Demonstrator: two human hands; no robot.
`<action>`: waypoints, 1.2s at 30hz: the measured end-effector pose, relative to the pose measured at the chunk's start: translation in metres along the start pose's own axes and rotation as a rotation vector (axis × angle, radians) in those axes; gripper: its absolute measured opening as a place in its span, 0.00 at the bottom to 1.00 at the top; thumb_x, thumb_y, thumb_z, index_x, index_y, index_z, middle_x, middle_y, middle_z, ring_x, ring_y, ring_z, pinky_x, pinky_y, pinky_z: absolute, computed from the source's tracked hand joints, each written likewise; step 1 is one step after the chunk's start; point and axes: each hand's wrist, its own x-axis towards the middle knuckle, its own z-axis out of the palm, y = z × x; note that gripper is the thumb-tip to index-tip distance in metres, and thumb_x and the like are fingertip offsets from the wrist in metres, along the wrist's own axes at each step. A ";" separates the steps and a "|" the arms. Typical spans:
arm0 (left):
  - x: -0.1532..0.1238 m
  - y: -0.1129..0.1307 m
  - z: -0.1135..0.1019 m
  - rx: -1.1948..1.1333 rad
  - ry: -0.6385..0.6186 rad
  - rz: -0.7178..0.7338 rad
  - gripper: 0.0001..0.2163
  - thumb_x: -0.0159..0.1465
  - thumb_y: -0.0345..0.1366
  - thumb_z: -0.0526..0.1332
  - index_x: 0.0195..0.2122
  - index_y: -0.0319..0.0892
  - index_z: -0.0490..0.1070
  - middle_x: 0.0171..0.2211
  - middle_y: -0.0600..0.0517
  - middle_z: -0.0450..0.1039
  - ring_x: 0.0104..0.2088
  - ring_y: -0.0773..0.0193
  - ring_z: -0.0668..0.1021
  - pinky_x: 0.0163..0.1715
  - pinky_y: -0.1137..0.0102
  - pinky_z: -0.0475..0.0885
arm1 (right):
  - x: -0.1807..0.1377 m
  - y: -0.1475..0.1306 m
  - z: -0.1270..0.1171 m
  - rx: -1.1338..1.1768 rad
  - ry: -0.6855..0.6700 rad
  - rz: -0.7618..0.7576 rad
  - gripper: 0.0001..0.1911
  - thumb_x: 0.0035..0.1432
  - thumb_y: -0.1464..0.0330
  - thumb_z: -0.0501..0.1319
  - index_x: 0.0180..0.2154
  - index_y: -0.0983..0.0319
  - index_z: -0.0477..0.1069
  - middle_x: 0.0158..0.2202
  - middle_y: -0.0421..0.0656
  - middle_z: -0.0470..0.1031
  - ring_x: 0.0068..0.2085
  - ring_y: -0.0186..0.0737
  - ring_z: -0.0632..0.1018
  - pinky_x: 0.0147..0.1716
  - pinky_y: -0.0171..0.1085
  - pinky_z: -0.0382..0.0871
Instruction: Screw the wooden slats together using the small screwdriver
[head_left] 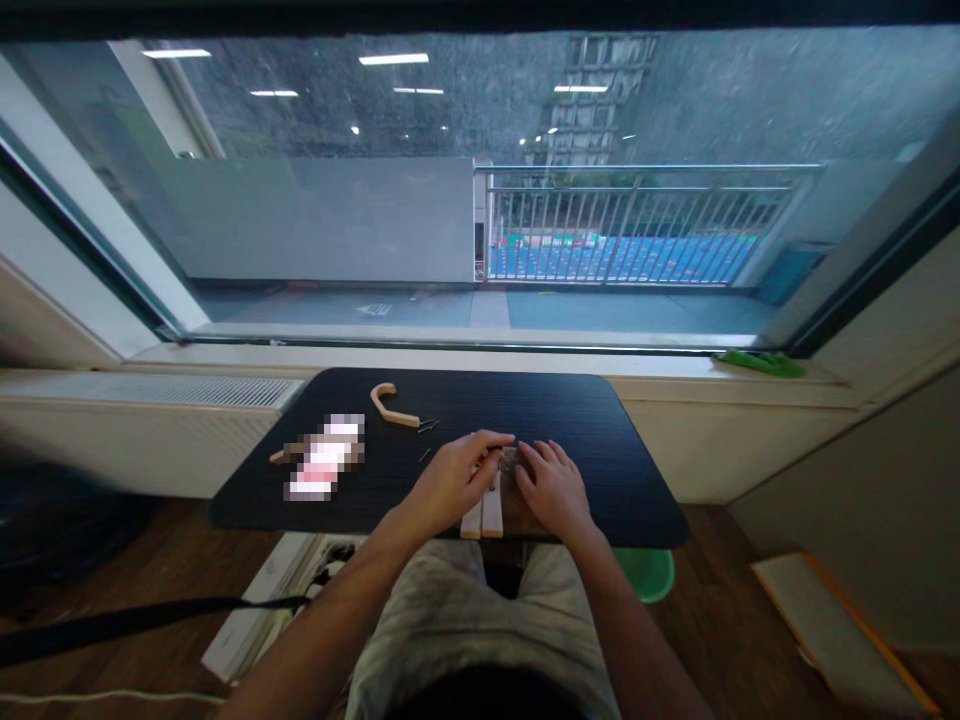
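My left hand [457, 480] reaches over two pale wooden strips [491, 515] lying side by side at the near edge of the dark table. Its thumb and fingers close around the far end of the strips, partly hiding them. My right hand [553, 488] rests just to the right, fingers stretched out and slightly apart. Between the hands lies a flat brown piece [519, 512], its right side covered by my right hand. A small greyish thing [510, 460] shows near the fingertips, too unclear to name.
A curved wooden hook [390, 407] lies on the dark table [525, 400], with several small screws [428, 426] beside it. A blurred-out item [324, 460] is at left, over another wooden piece [279, 457]. A green basin [649, 575] stands below the table's right side; a window rises behind.
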 end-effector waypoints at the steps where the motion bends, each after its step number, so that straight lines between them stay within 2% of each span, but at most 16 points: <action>1: 0.000 0.000 0.000 -0.004 -0.003 0.007 0.13 0.69 0.31 0.53 0.50 0.40 0.73 0.44 0.46 0.80 0.43 0.60 0.81 0.44 0.67 0.75 | 0.000 0.000 0.000 0.002 -0.001 0.000 0.23 0.66 0.63 0.52 0.60 0.58 0.68 0.61 0.47 0.69 0.65 0.52 0.63 0.62 0.47 0.56; 7: -0.001 -0.001 0.001 -0.029 0.007 0.038 0.13 0.68 0.30 0.53 0.51 0.40 0.73 0.45 0.45 0.79 0.46 0.59 0.81 0.48 0.65 0.75 | 0.001 -0.001 -0.002 -0.002 -0.014 0.014 0.24 0.66 0.62 0.52 0.61 0.57 0.68 0.62 0.47 0.68 0.65 0.52 0.63 0.61 0.48 0.57; 10: 0.001 -0.003 0.002 -0.063 0.062 0.116 0.12 0.67 0.29 0.55 0.48 0.40 0.75 0.49 0.43 0.78 0.50 0.59 0.80 0.52 0.64 0.75 | 0.000 -0.002 -0.002 -0.001 -0.014 0.016 0.24 0.66 0.62 0.52 0.61 0.57 0.67 0.62 0.48 0.68 0.65 0.53 0.63 0.62 0.49 0.56; 13: 0.002 -0.005 0.003 -0.082 0.106 0.176 0.12 0.66 0.28 0.56 0.45 0.40 0.77 0.48 0.44 0.79 0.48 0.60 0.80 0.51 0.65 0.75 | 0.000 -0.002 -0.003 0.001 -0.011 0.011 0.24 0.66 0.62 0.52 0.61 0.57 0.67 0.62 0.48 0.68 0.65 0.52 0.63 0.61 0.49 0.56; 27: 0.003 -0.001 0.001 -0.061 0.094 0.140 0.16 0.64 0.27 0.54 0.48 0.39 0.78 0.46 0.46 0.81 0.47 0.61 0.82 0.51 0.68 0.76 | 0.001 -0.002 -0.002 -0.003 -0.013 0.009 0.23 0.66 0.62 0.52 0.61 0.57 0.67 0.62 0.47 0.68 0.65 0.53 0.63 0.61 0.49 0.57; 36: 0.003 0.002 0.002 -0.087 0.110 0.087 0.14 0.64 0.29 0.55 0.43 0.41 0.79 0.42 0.48 0.83 0.43 0.62 0.83 0.47 0.70 0.77 | 0.000 -0.001 -0.003 -0.012 -0.008 -0.007 0.23 0.67 0.62 0.52 0.61 0.58 0.68 0.61 0.47 0.69 0.64 0.54 0.64 0.60 0.49 0.58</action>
